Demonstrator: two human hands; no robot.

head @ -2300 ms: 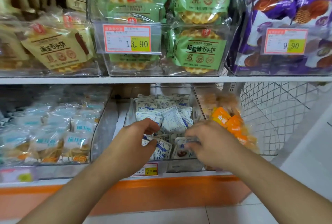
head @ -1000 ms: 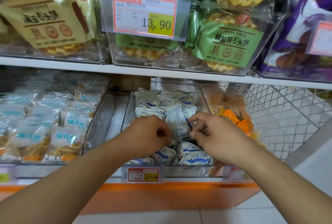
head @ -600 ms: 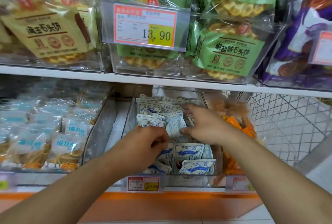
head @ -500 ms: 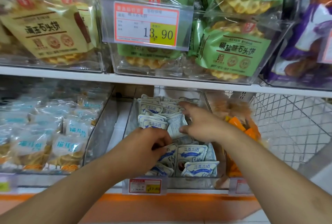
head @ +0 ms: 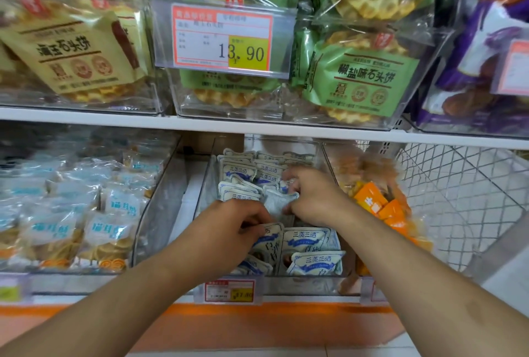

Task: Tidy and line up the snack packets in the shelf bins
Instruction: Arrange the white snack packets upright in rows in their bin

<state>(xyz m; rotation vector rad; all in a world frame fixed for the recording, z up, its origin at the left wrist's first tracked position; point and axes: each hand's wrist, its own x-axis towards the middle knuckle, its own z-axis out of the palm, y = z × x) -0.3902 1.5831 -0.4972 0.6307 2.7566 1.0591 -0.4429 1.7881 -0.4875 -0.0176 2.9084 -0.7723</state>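
A clear shelf bin [head: 205,184] on the lower shelf holds several small white-and-blue snack packets [head: 306,239], some standing in rows at the back, some lying loose at the front. My left hand [head: 229,230] reaches into the bin's middle with fingers curled onto a front packet. My right hand [head: 312,199] is beside it, pinching a white packet [head: 276,202] that stands tilted between both hands.
Left bin holds pale-blue biscuit packets [head: 108,230]. Right bin holds orange packets [head: 372,199], beside a white wire basket [head: 458,199]. The upper shelf [head: 86,119] carries green and yellow waffle-cookie bags behind a 13.90 price tag [head: 223,38]. A small price tag [head: 229,290] clips the bin front.
Both hands stayed in the middle bin. My right hand drew back from the rear rows toward the centre, and the tilted white packet now sits between the two hands.
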